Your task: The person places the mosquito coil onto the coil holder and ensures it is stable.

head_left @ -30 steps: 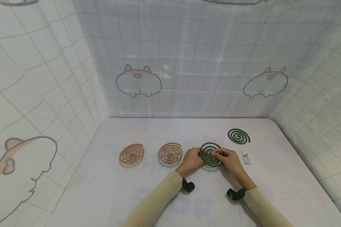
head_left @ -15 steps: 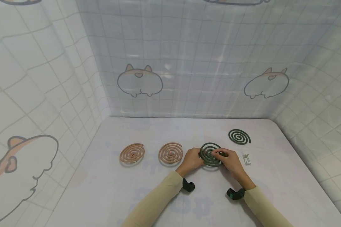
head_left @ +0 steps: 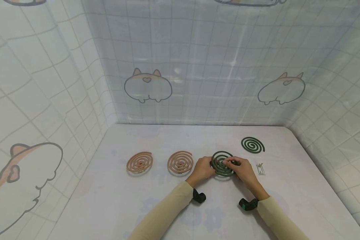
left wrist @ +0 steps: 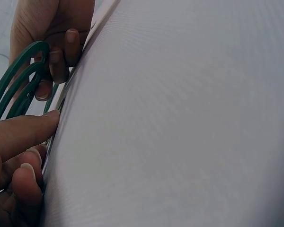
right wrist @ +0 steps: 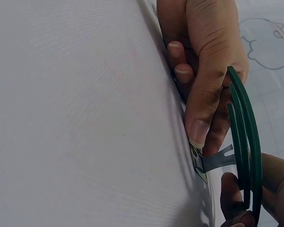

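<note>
A green mosquito coil (head_left: 217,163) lies level between both hands in the head view. Beneath it stands a metal coil stand (right wrist: 220,160), its forked prong pointing up at the coil. My left hand (head_left: 204,167) pinches the stand's flat base on the table, the thumb on top of it, as the right wrist view shows. From the other side my right hand (head_left: 242,168) holds the coil, with thumb and index finger near its centre and other fingers below. Whether the prong sits in the coil's centre cannot be told. Part of the stand is hidden under the coil.
Two brown mosquito coils, a left one (head_left: 139,162) and a nearer one (head_left: 180,162), sit raised off the table to the left. A second green coil (head_left: 252,145) lies flat at the back right. Another metal stand (head_left: 260,169) lies right of my right hand.
The head view has shifted very slightly. Both hands stay at the coil and stand, with no clear movement.
</note>
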A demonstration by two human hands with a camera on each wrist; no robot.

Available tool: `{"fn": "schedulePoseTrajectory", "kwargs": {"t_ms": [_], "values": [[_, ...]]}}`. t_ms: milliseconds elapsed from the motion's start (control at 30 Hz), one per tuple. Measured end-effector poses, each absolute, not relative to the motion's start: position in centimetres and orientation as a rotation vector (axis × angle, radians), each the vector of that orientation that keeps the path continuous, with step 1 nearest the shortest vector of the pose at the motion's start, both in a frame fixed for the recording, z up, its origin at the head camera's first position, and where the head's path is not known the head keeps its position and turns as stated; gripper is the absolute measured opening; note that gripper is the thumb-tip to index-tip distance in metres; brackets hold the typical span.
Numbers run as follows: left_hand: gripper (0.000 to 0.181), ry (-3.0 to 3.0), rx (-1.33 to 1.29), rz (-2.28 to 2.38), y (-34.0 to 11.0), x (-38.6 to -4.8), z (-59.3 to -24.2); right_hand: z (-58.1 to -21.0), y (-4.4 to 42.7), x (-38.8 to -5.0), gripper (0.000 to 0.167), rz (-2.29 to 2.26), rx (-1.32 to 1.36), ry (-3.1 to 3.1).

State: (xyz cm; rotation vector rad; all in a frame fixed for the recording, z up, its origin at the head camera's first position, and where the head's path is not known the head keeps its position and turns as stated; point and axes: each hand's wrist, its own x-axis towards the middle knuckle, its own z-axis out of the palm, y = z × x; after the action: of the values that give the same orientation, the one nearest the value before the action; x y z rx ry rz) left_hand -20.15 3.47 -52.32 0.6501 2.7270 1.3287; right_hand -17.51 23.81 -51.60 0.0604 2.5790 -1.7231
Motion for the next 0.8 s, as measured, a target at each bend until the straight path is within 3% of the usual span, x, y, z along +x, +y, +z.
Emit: {"fn": "schedulePoseTrajectory", "kwargs": {"t_ms": [800], "values": [[0.019, 2.748, 0.656, 1.301, 3.53, -20.31, -52.35, -51.37, 24.11, -17.86, 0.028, -1.688, 0.024, 2.597]]}}
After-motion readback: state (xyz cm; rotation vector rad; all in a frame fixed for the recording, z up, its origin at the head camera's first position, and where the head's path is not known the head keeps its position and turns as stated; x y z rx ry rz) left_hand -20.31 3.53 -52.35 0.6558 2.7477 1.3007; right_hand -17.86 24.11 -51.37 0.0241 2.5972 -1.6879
